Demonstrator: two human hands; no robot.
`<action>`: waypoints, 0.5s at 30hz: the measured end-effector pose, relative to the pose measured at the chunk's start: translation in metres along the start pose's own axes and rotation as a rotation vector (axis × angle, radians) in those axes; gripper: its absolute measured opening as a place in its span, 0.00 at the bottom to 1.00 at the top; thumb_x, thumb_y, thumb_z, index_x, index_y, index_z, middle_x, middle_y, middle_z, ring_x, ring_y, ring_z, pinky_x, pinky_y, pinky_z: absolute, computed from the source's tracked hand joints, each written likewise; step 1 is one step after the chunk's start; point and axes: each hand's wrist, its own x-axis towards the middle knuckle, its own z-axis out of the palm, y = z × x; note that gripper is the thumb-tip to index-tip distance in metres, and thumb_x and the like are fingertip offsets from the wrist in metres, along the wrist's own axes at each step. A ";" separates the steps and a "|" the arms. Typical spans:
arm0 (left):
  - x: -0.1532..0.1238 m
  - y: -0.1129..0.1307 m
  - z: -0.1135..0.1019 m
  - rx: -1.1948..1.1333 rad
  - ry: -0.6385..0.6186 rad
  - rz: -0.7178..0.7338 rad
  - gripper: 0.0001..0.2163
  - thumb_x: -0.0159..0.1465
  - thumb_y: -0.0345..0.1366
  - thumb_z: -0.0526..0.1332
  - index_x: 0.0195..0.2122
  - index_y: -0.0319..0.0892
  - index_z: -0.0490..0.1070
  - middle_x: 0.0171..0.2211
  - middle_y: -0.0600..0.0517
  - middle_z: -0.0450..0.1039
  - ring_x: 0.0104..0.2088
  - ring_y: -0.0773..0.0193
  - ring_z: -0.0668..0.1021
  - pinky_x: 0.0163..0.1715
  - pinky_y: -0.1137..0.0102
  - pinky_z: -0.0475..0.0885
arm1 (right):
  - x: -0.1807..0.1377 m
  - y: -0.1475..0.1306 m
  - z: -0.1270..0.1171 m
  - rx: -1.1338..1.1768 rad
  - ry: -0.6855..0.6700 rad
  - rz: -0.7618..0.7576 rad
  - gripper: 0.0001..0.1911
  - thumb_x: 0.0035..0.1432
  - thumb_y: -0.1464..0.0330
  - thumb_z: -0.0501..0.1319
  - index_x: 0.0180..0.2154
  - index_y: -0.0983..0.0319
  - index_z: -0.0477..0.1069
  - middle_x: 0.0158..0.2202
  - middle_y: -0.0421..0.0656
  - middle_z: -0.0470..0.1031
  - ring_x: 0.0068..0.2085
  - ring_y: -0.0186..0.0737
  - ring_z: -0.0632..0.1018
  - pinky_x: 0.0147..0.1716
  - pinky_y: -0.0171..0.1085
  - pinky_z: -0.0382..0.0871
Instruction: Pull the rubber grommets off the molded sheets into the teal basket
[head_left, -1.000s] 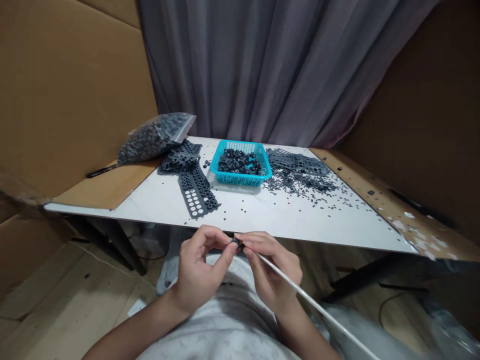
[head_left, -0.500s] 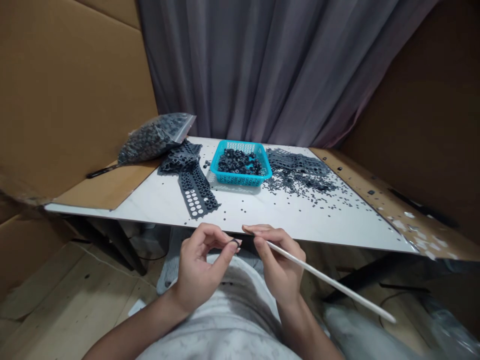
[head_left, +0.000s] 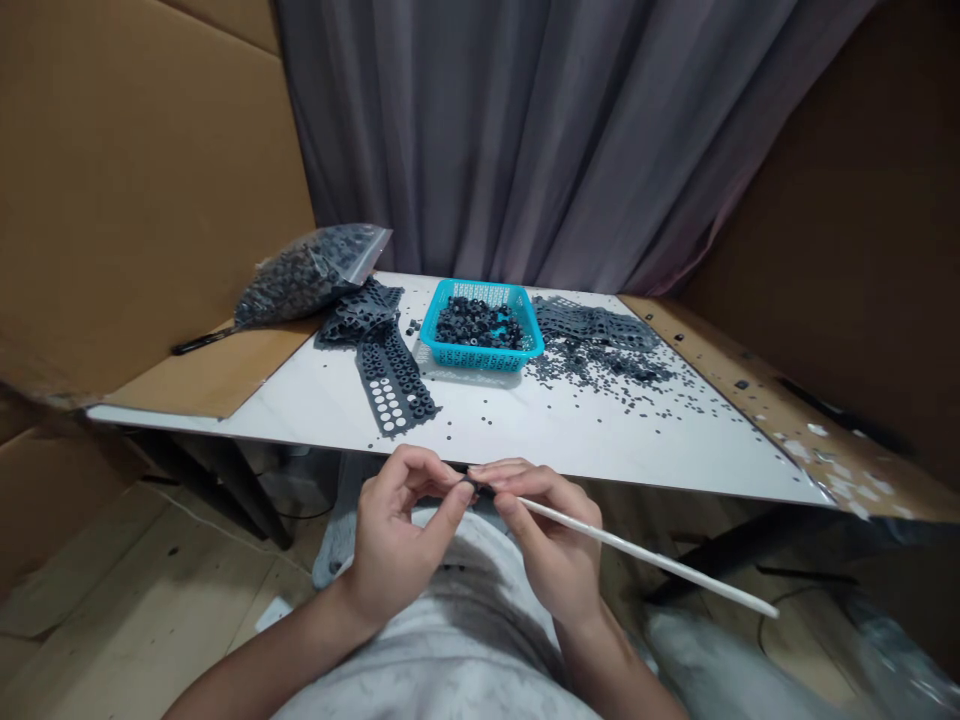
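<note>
Below the table's front edge, over my lap, my left hand (head_left: pixel 397 535) pinches a small black ring (head_left: pixel 468 485) between thumb and forefinger. My right hand (head_left: pixel 551 535) is closed on a thin white stick (head_left: pixel 652 560) that slants down to the right. The stick's near tip meets the ring where the two hands touch. On the white table (head_left: pixel 525 425) lies a dark strip of black rings (head_left: pixel 394 380) with several empty holes at its near end.
A turquoise basket (head_left: pixel 482 326) of black rings stands at the table's middle back. Loose rings and punched sheets (head_left: pixel 600 345) spread to its right. A clear bag of rings (head_left: pixel 307 272) and a cardboard sheet (head_left: pixel 217 370) lie left. Cardboard walls and a grey curtain surround the table.
Half a second ago my right hand and the stick were apart from the ring. They have moved back left, and the stick's tip again meets the ring in my left fingers.
</note>
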 end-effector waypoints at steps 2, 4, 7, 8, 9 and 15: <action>-0.001 0.000 0.000 0.007 0.002 -0.002 0.07 0.58 0.26 0.63 0.32 0.44 0.65 0.26 0.58 0.72 0.27 0.71 0.77 0.28 0.79 0.75 | 0.000 -0.001 -0.001 -0.028 -0.009 -0.006 0.06 0.57 0.75 0.61 0.33 0.59 0.74 0.35 0.44 0.81 0.40 0.42 0.81 0.40 0.42 0.75; -0.001 -0.001 0.000 0.024 0.002 -0.001 0.07 0.58 0.26 0.63 0.32 0.43 0.65 0.26 0.57 0.72 0.27 0.71 0.77 0.28 0.79 0.75 | -0.001 -0.003 -0.002 -0.057 -0.025 -0.008 0.06 0.58 0.76 0.61 0.34 0.59 0.73 0.35 0.44 0.80 0.40 0.42 0.80 0.39 0.42 0.75; -0.002 -0.002 -0.001 0.065 -0.003 0.014 0.07 0.57 0.26 0.63 0.31 0.43 0.65 0.25 0.56 0.72 0.27 0.70 0.77 0.28 0.78 0.74 | -0.003 -0.005 -0.006 -0.123 -0.068 -0.002 0.07 0.58 0.76 0.60 0.35 0.60 0.73 0.36 0.46 0.79 0.40 0.42 0.80 0.38 0.41 0.75; -0.002 -0.003 -0.001 0.074 -0.007 0.021 0.07 0.57 0.26 0.63 0.31 0.43 0.65 0.25 0.56 0.72 0.27 0.70 0.77 0.28 0.78 0.74 | -0.003 -0.005 -0.006 -0.149 -0.083 -0.008 0.07 0.58 0.77 0.60 0.35 0.60 0.72 0.37 0.46 0.79 0.40 0.42 0.80 0.38 0.40 0.75; -0.002 -0.003 -0.001 0.080 -0.010 0.029 0.07 0.57 0.26 0.62 0.31 0.43 0.65 0.25 0.56 0.72 0.27 0.70 0.77 0.28 0.78 0.74 | -0.003 -0.005 -0.007 -0.175 -0.096 -0.018 0.07 0.58 0.77 0.60 0.36 0.59 0.72 0.37 0.46 0.79 0.40 0.41 0.79 0.38 0.40 0.75; -0.002 -0.005 -0.001 0.073 -0.015 0.046 0.07 0.57 0.26 0.62 0.31 0.43 0.64 0.26 0.55 0.73 0.26 0.69 0.77 0.28 0.77 0.74 | -0.002 -0.002 -0.007 -0.260 -0.093 -0.078 0.08 0.58 0.77 0.58 0.37 0.60 0.72 0.38 0.46 0.78 0.40 0.41 0.79 0.38 0.40 0.74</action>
